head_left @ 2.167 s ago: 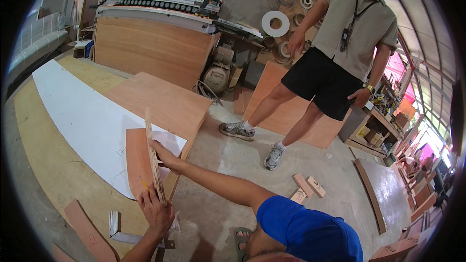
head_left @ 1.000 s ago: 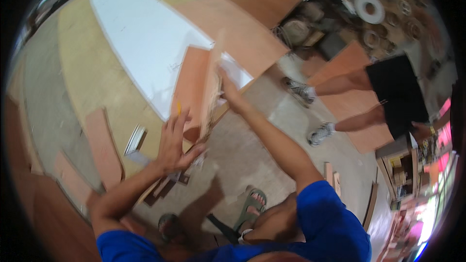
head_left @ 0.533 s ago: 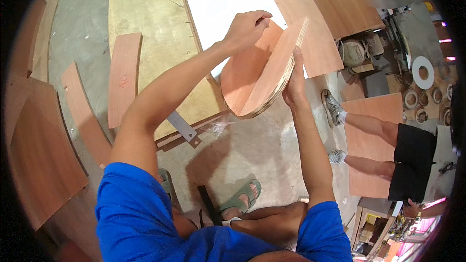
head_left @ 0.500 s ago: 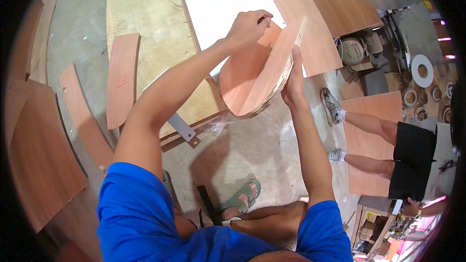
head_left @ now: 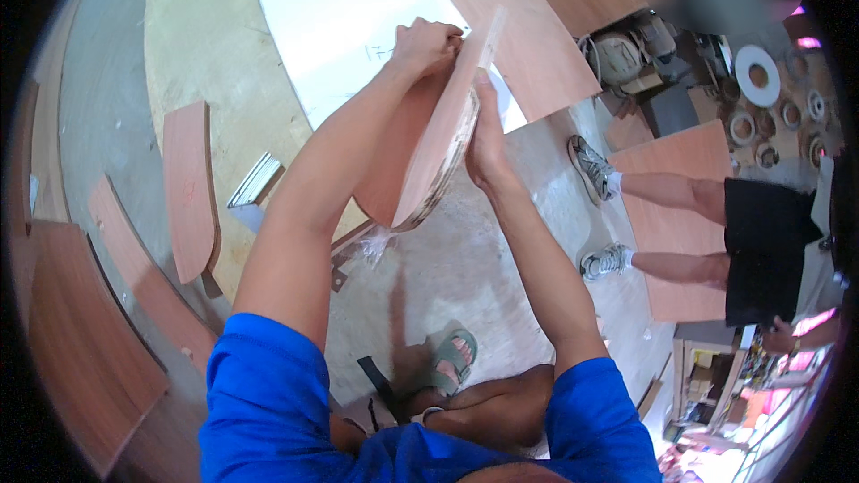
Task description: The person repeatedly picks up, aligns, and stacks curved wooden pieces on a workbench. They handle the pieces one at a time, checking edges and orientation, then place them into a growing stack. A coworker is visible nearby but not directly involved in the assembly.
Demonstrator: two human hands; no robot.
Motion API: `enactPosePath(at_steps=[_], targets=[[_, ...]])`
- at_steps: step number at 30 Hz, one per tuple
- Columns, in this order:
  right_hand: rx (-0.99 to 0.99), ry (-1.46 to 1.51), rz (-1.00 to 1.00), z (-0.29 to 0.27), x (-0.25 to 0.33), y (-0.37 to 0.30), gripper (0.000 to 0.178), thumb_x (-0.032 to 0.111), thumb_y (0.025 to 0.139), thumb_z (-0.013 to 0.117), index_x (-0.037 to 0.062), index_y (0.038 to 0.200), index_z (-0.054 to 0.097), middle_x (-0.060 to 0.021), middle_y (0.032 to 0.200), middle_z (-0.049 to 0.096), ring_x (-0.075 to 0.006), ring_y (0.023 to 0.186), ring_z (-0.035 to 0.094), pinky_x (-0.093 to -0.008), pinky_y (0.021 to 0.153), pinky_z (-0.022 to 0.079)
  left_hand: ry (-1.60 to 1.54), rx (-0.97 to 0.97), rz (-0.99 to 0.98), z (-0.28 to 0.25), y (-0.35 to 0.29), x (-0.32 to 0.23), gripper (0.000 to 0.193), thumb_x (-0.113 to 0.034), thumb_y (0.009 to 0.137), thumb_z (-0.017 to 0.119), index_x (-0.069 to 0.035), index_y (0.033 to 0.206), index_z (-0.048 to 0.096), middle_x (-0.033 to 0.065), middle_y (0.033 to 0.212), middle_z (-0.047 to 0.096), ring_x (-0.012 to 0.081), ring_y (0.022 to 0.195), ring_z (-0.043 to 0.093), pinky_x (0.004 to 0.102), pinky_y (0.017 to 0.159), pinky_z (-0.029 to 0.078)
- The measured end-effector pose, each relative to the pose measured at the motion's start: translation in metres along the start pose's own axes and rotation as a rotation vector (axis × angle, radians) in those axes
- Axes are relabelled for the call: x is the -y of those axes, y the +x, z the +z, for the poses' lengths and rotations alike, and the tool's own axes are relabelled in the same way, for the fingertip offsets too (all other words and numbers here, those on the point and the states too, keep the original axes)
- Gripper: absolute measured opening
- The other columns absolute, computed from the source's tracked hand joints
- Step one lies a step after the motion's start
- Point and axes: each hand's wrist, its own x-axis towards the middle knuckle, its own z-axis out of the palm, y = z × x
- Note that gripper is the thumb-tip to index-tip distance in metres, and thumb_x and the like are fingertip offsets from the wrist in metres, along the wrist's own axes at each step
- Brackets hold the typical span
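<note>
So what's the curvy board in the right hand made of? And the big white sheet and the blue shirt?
The curvy board looks like bare plywood: reddish wood grain, and stripy layers along its edge. The white sheet looks smooth, maybe painted or coated board; I can't tell which. The blue shirt seems soft, plain cloth, because its sleeves wrinkle.

The head view looks steeply down from just above the blue sleeves (head_left: 268, 385), facing out along the forearms (head_left: 532, 250) (a wide fisheye, bending straight edges toward its dark rim). The white panel (head_left: 331, 22) runs off its far edge; a standing person's legs (head_left: 671, 190) stretch sideways at right.
</note>
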Motion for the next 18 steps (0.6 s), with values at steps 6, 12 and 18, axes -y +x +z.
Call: enactPosePath(at_steps=[6, 12, 18], targets=[[-0.058, -0.026, -0.028, 0.025, 0.011, -0.008, 0.090, 0.069, 0.098, 0.045, -0.0010, 0.150, 0.025, -0.0230, 0.140, 0.040, -0.0325, 0.133, 0.043, -0.0439, 0.113, 0.034, -0.120, -0.014, 0.178, -0.013, -0.017, 0.021, 0.027, -0.020, 0.097, 0.060, -0.016, 0.121, 0.073, 0.0109, 0.116, 0.073, 0.0318, 0.105, 0.070, 0.0381, 0.092, 0.054], [-0.169, -0.221, -0.064, 0.009, -0.007, 0.009, 0.102, 0.075, 0.091, 0.044, -0.0034, 0.153, 0.022, -0.0355, 0.140, 0.040, -0.0454, 0.131, 0.045, -0.0480, 0.112, 0.035, -0.209, 0.073, 0.316, -0.052, -0.104, 0.005, 0.026, -0.014, 0.096, 0.060, -0.005, 0.118, 0.071, 0.0170, 0.107, 0.073, 0.0382, 0.103, 0.065, 0.0447, 0.093, 0.051], [-0.144, -0.397, -0.148, 0.018, -0.003, 0.005, 0.067, 0.059, 0.101, 0.034, 0.0143, 0.150, 0.034, -0.0296, 0.147, 0.035, -0.0505, 0.127, 0.040, -0.0529, 0.114, 0.030, -0.034, 0.366, 0.242, -0.119, -0.214, -0.017, 0.029, -0.014, 0.096, 0.062, -0.005, 0.122, 0.070, 0.0165, 0.096, 0.071, 0.0345, 0.092, 0.060, 0.0436, 0.088, 0.048]])
